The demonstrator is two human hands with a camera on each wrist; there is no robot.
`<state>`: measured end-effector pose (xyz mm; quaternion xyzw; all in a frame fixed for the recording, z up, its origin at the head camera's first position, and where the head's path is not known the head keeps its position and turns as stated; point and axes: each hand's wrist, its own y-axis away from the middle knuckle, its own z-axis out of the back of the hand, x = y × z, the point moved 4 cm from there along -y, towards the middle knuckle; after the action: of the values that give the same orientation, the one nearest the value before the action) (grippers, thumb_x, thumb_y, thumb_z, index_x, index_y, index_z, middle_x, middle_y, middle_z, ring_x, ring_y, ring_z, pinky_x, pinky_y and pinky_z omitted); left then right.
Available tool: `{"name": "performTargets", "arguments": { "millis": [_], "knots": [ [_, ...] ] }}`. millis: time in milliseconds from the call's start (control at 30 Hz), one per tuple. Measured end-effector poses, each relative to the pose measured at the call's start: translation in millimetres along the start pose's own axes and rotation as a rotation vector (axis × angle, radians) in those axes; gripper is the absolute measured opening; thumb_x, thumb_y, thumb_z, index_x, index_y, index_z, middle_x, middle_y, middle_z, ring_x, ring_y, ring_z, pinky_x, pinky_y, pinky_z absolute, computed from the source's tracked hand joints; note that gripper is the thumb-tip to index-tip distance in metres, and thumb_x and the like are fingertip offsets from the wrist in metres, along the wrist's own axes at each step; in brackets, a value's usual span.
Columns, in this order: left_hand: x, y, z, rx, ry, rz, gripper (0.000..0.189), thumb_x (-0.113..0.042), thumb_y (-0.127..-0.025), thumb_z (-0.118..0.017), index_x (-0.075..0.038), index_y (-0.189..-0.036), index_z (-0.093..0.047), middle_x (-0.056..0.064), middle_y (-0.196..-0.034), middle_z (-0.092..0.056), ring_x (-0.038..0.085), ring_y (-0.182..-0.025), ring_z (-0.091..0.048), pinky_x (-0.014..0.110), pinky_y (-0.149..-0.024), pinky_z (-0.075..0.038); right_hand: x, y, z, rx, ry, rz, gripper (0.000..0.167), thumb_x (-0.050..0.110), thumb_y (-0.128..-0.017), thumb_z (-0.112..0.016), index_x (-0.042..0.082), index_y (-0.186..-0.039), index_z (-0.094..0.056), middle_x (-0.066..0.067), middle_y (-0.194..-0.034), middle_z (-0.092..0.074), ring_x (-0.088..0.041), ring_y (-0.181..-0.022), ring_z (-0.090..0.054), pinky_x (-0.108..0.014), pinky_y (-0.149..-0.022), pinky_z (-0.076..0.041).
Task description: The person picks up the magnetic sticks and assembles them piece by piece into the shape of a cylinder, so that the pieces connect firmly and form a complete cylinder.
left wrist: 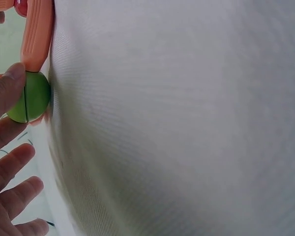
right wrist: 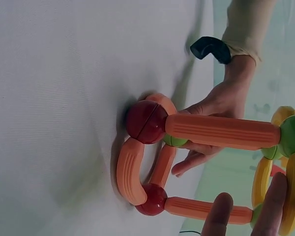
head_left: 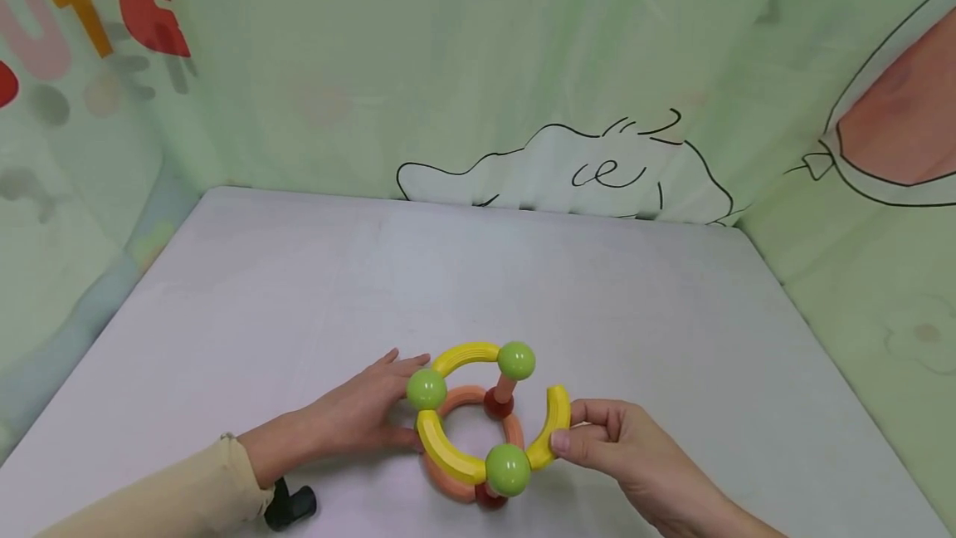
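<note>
A toy frame of balls and rods stands on the table's near side. Its lower ring has orange curved rods [right wrist: 130, 172], two red balls [right wrist: 147, 123] and a green ball [left wrist: 38, 98]. My left hand [head_left: 358, 409] pinches that lower green ball between thumb and index finger, the other fingers spread. Upright orange rods [right wrist: 223, 132] carry the upper ring of yellow curved rods [head_left: 448, 448] and green balls. With thumb and fingers, my right hand [head_left: 623, 447] pinches a yellow curved rod [head_left: 557, 418]. One end meets the front green ball [head_left: 508, 470]; the other stands apart from the back green ball [head_left: 516, 361].
The pale table [head_left: 373, 272] extends behind the frame to a printed green curtain [head_left: 448, 65]. Curtain also hangs at both sides. A black device [head_left: 291, 506] sits at the left wrist, below the beige sleeve [head_left: 179, 488].
</note>
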<state>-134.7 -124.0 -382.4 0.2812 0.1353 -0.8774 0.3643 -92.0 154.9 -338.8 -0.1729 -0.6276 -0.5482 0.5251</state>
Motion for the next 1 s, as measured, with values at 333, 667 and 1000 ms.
{"name": "performTargets", "arguments": {
  "millis": [333, 667, 1000],
  "knots": [
    [0.4, 0.8, 0.1, -0.002, -0.004, 0.001, 0.047, -0.018, -0.078, -0.09, -0.018, -0.121, -0.072, 0.008, -0.137, -0.066, 0.041, -0.144, -0.046, 0.068, -0.117, -0.029, 1, -5.6, -1, 0.055, 0.025, -0.004, 0.041, 0.037, -0.105, -0.055, 0.0, -0.113, -0.07, 0.001, -0.099, -0.077, -0.017, -0.106, -0.063, -0.058, -0.105, -0.043],
    [0.8, 0.3, -0.1, 0.001, 0.006, 0.015, 0.048, -0.019, -0.077, -0.09, -0.018, -0.122, -0.071, 0.009, -0.139, -0.064, 0.041, -0.144, -0.046, 0.068, -0.118, -0.028, 12, -13.4, -3, 0.069, 0.028, -0.008, 0.037, 0.037, -0.104, -0.056, 0.004, -0.105, -0.072, 0.004, -0.091, -0.075, -0.016, -0.1, -0.063, -0.057, -0.105, -0.043],
    [-0.2, 0.0, -1.4, 0.007, 0.002, 0.02, 0.047, -0.019, -0.079, -0.089, -0.017, -0.122, -0.072, 0.008, -0.138, -0.065, 0.04, -0.144, -0.046, 0.067, -0.118, -0.029, 13, -14.6, -5, 0.081, 0.03, -0.023, 0.038, 0.037, -0.104, -0.057, 0.004, -0.102, -0.073, 0.003, -0.089, -0.075, -0.017, -0.1, -0.061, -0.057, -0.103, -0.043]
  ]
}}
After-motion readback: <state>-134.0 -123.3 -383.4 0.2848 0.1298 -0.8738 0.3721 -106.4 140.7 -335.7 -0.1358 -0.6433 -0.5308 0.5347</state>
